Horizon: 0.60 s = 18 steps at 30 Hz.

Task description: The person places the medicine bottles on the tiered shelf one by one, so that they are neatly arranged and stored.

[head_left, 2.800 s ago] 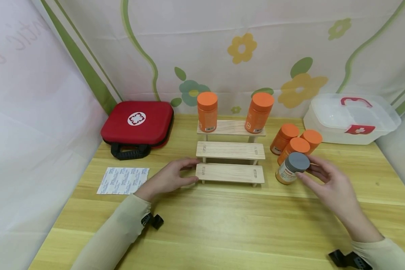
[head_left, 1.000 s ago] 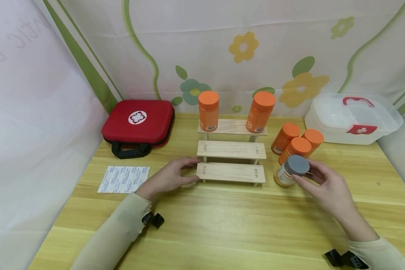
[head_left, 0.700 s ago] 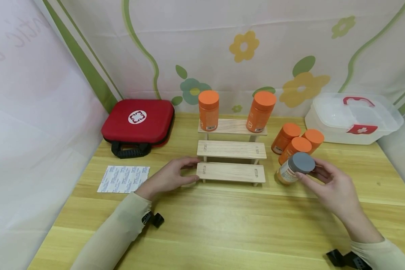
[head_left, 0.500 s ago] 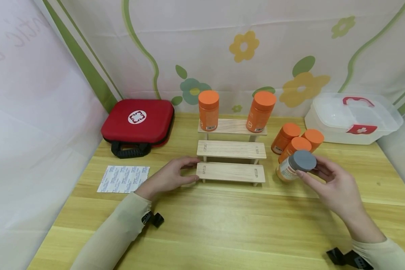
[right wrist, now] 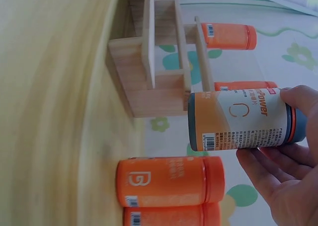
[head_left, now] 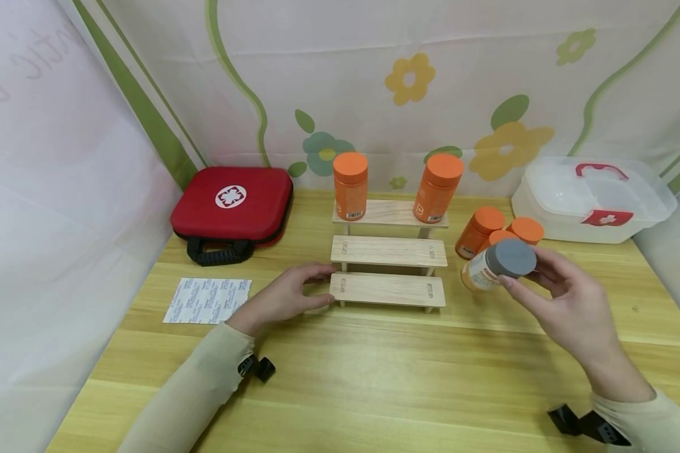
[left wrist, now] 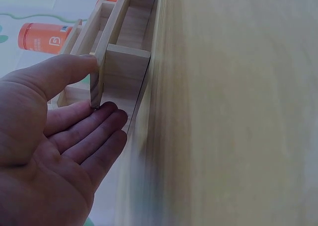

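My right hand [head_left: 578, 308] grips a supplement bottle [head_left: 480, 272] by its grey cap, thumb in front and fingers behind. In the right wrist view the bottle [right wrist: 238, 119] has an orange and white label and is up off the table, its base level with the steps. A three-step wooden display rack [head_left: 388, 289] stands mid-table. My left hand [head_left: 283, 296] holds the left end of its lowest step, thumb at the front corner and index finger at the back one. Two orange bottles [head_left: 350, 189] stand apart on the top step; the lower two steps are bare.
Three orange bottles [head_left: 479, 233] cluster on the table right of the rack, partly hidden behind the held one. A clear first-aid box [head_left: 595, 201] is at the back right. A red first-aid case [head_left: 232, 204] and a white printed sheet [head_left: 206, 301] lie on the left.
The grey-capped bottle has risen from the table in my right hand, after a small shift toward me, and now covers more of the orange bottles behind. My left hand stays at the rack.
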Each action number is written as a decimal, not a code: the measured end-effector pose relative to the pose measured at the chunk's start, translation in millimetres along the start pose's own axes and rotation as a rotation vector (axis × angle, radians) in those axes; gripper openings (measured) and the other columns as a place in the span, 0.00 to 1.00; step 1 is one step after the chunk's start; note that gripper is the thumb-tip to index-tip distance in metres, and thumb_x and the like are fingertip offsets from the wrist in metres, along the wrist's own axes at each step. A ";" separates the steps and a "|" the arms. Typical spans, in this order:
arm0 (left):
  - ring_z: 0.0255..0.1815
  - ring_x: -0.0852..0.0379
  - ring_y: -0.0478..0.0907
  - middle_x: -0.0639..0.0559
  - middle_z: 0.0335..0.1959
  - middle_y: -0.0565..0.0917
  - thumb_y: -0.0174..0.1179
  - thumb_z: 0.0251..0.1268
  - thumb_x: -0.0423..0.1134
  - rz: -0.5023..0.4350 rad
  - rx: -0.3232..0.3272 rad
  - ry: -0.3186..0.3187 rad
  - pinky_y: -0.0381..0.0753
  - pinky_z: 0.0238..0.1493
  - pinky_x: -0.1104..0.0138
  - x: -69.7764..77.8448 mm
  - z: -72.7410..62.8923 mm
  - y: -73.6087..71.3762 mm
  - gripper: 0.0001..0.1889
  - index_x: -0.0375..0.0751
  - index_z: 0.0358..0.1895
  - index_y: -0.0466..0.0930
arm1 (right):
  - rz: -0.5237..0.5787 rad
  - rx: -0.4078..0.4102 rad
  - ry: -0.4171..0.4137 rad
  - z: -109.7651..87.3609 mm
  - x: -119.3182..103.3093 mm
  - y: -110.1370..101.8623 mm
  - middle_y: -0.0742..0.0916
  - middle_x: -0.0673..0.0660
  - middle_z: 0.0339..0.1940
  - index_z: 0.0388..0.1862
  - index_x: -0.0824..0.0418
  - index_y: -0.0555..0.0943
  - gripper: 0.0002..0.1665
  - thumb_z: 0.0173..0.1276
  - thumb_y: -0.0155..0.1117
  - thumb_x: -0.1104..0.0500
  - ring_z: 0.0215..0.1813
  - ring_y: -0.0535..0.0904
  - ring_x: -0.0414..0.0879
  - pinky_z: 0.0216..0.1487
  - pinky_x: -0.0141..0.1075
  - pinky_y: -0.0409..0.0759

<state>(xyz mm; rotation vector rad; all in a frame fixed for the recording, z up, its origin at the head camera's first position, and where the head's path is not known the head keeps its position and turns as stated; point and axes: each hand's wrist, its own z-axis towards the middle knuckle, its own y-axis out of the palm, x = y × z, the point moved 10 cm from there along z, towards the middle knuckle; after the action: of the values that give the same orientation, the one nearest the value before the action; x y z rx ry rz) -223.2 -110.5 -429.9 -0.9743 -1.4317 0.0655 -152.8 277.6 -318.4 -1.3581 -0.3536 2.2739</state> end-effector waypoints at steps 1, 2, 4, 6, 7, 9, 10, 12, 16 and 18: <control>0.75 0.46 0.78 0.46 0.74 0.81 0.72 0.73 0.44 0.001 0.001 0.000 0.74 0.80 0.47 0.2 0.0 0.0 0.32 0.44 0.77 0.76 | 0.005 0.001 -0.015 1.4 -3.0 0.1 0.88 0.38 0.57 0.63 0.75 0.82 0.36 0.53 0.76 0.85 0.56 0.86 0.27 0.58 0.17 0.81; 0.75 0.46 0.78 0.46 0.74 0.81 0.72 0.73 0.45 0.003 0.001 0.001 0.74 0.80 0.47 0.3 -0.1 -0.1 0.32 0.44 0.77 0.76 | 0.010 0.002 -0.030 2.7 -5.9 0.3 0.88 0.39 0.57 0.63 0.75 0.82 0.36 0.53 0.76 0.85 0.56 0.86 0.28 0.59 0.17 0.81; 0.75 0.46 0.78 0.46 0.74 0.81 0.72 0.73 0.44 0.005 0.005 0.004 0.73 0.80 0.47 0.6 -0.2 -0.4 0.32 0.44 0.76 0.77 | 0.008 0.005 -0.057 5.1 -11.4 1.2 0.88 0.39 0.57 0.63 0.75 0.82 0.37 0.51 0.76 0.86 0.57 0.86 0.28 0.59 0.18 0.81; 0.75 0.46 0.78 0.46 0.74 0.81 0.72 0.73 0.44 0.008 0.010 0.010 0.73 0.80 0.47 0.8 -0.5 -0.7 0.31 0.43 0.76 0.77 | 0.014 0.006 -0.079 7.3 -15.9 2.9 0.88 0.39 0.57 0.63 0.76 0.82 0.38 0.50 0.76 0.87 0.57 0.86 0.28 0.59 0.18 0.81; 0.75 0.46 0.78 0.46 0.74 0.81 0.72 0.72 0.44 0.009 0.012 0.013 0.73 0.80 0.47 0.9 -0.7 -0.8 0.31 0.43 0.76 0.77 | 0.011 0.006 -0.091 8.5 -18.6 4.0 0.88 0.39 0.57 0.63 0.76 0.82 0.39 0.49 0.76 0.87 0.57 0.87 0.28 0.59 0.18 0.82; 0.75 0.46 0.78 0.45 0.73 0.82 0.72 0.72 0.44 0.008 0.016 0.017 0.73 0.80 0.47 1.2 -0.9 -1.0 0.31 0.42 0.76 0.77 | 0.014 0.002 -0.113 10.8 -23.3 6.7 0.88 0.39 0.57 0.64 0.76 0.82 0.40 0.47 0.76 0.88 0.57 0.87 0.29 0.59 0.19 0.82; 0.75 0.46 0.78 0.45 0.73 0.82 0.72 0.72 0.44 0.009 0.017 0.018 0.73 0.80 0.47 1.2 -1.0 -1.1 0.31 0.42 0.76 0.77 | 0.019 -0.002 -0.124 11.9 -25.5 8.2 0.88 0.40 0.57 0.64 0.76 0.82 0.41 0.46 0.76 0.89 0.56 0.87 0.29 0.59 0.19 0.82; 0.75 0.46 0.78 0.45 0.73 0.82 0.72 0.72 0.44 0.012 0.016 0.019 0.73 0.80 0.47 1.1 -0.9 -0.9 0.31 0.42 0.76 0.77 | 0.024 -0.011 -0.145 14.1 -30.0 11.7 0.88 0.40 0.56 0.63 0.77 0.82 0.41 0.45 0.76 0.89 0.56 0.87 0.30 0.59 0.20 0.83; 0.75 0.46 0.78 0.45 0.74 0.81 0.72 0.73 0.44 0.013 0.013 0.016 0.73 0.80 0.46 1.0 -0.8 -0.7 0.31 0.42 0.76 0.77 | 0.039 -0.033 -0.163 18.7 -37.0 19.5 0.88 0.42 0.55 0.62 0.76 0.83 0.40 0.46 0.76 0.89 0.55 0.87 0.31 0.58 0.20 0.84; 0.75 0.45 0.78 0.45 0.73 0.81 0.71 0.73 0.45 0.014 0.011 0.017 0.73 0.80 0.46 0.3 -0.6 -0.6 0.31 0.43 0.76 0.77 | 0.044 -0.043 -0.167 20.7 -40.3 23.8 0.88 0.42 0.55 0.62 0.76 0.83 0.40 0.46 0.76 0.89 0.56 0.87 0.31 0.58 0.20 0.84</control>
<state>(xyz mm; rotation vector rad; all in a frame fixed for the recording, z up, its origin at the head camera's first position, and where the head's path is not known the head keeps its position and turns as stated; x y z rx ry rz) -222.9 -111.0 -429.1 -0.9740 -1.4076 0.0755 -161.0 237.0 -288.5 -1.2107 -0.4338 2.4358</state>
